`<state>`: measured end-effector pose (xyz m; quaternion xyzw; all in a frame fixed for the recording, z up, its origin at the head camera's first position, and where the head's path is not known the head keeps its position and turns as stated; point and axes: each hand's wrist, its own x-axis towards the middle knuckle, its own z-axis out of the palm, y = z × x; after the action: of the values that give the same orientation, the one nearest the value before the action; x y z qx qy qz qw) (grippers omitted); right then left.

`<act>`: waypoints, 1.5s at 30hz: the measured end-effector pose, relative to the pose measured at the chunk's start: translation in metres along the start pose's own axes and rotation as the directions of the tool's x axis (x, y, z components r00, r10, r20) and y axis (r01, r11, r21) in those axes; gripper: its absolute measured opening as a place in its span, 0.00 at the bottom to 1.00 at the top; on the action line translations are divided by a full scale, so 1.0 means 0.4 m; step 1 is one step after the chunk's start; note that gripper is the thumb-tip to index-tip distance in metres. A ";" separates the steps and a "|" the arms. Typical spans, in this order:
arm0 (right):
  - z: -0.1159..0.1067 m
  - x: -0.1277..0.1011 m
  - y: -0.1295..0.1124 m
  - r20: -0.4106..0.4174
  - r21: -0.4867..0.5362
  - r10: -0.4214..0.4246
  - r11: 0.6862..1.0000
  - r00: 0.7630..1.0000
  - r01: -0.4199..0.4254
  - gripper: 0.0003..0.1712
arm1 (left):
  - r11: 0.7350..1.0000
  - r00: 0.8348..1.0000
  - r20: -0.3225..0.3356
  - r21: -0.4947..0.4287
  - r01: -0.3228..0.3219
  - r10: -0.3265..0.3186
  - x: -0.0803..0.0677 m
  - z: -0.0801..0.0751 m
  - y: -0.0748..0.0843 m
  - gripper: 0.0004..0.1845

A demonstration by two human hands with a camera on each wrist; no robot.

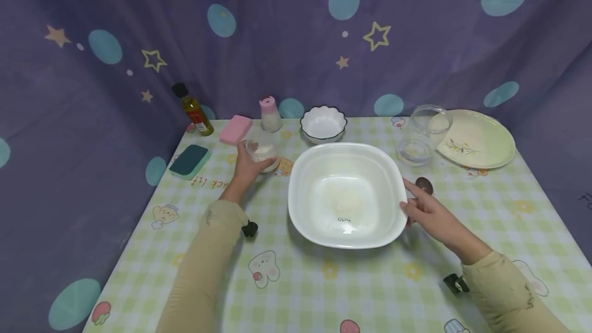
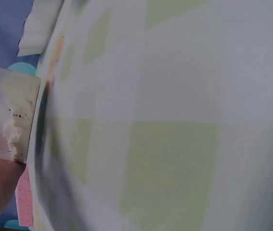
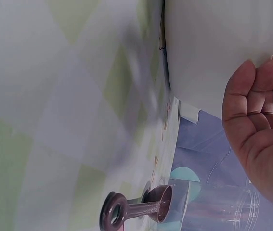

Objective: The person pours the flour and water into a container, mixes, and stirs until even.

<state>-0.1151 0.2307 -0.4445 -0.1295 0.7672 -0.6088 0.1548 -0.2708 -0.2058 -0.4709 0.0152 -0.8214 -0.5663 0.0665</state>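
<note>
Right now the left hand is clasping a small clear jar with white powder in it, fingers wrapped around its side, just left of the big white square bowl at the middle of the checked tablecloth. The left wrist view catches the jar up close, white clumps stuck to its inside wall. Over on the other side, the right hand has its fingers resting against the bowl's right rim, relaxed and gripping nothing; the right wrist view shows the fingertips laid on the bowl's outer wall. A small brown measuring spoon lies on the cloth just behind that hand. Along the back: an oil bottle, a pink sponge, a pink-capped shaker, a scalloped white bowl, 2 clear glass containers, and a pale leaf-print plate. A green sponge sits at the left edge.
</note>
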 end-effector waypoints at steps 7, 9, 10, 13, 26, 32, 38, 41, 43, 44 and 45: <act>0.002 0.001 -0.002 0.015 0.014 -0.022 1.000 1.000 0.022 0.38 | 0.999 0.999 0.025 -0.022 0.033 -0.032 0.001 -0.001 -0.025 0.50; 0.003 0.001 -0.004 0.016 0.024 -0.027 0.999 1.000 0.026 0.38 | 0.999 0.999 0.035 -0.043 0.032 -0.031 0.003 -0.002 -0.031 0.50; 0.002 0.001 -0.005 0.017 0.024 -0.029 0.999 0.999 0.029 0.38 | 0.998 0.999 0.040 -0.048 0.031 -0.029 0.004 -0.003 -0.034 0.50; 0.002 0.001 -0.006 0.015 0.022 -0.030 0.999 0.999 0.030 0.38 | 0.999 0.999 0.042 -0.018 0.034 -0.033 0.002 -0.008 -0.039 0.51; 0.000 0.001 -0.009 0.026 0.011 -0.028 1.000 0.999 0.027 0.38 | 0.977 0.996 0.002 0.193 -0.091 0.092 -0.050 -0.070 0.021 0.57; -0.007 0.001 -0.004 0.028 0.000 -0.015 1.000 1.000 0.015 0.38 | 0.902 0.933 0.003 0.256 -0.348 0.360 -0.114 -0.076 0.084 0.40; -0.008 0.004 -0.007 0.031 0.013 -0.013 1.000 0.999 0.013 0.39 | 0.900 0.924 0.158 0.220 -0.377 0.348 -0.193 -0.040 0.135 0.34; -0.009 0.006 -0.008 0.035 0.021 -0.019 1.000 0.999 0.018 0.39 | 0.894 0.912 0.285 0.253 -0.369 0.295 -0.233 -0.017 0.150 0.38; -0.010 0.007 -0.009 0.040 0.027 -0.022 0.999 0.999 0.021 0.39 | 0.875 0.897 0.362 0.310 -0.372 0.253 -0.260 -0.004 0.158 0.42; -0.011 0.008 -0.010 0.042 0.031 -0.023 0.999 0.999 0.022 0.39 | 0.862 0.892 0.390 0.344 -0.372 0.229 -0.273 0.003 0.161 0.45; -0.012 0.008 -0.011 0.045 0.033 -0.022 0.999 0.999 0.020 0.40 | 0.853 0.888 0.412 0.371 -0.368 0.204 -0.285 0.008 0.164 0.48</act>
<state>-0.1199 0.2326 -0.4396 -0.1489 0.7522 -0.6196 0.1679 -0.1548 -0.1677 -0.4214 -0.1978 -0.9183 -0.3428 -0.0042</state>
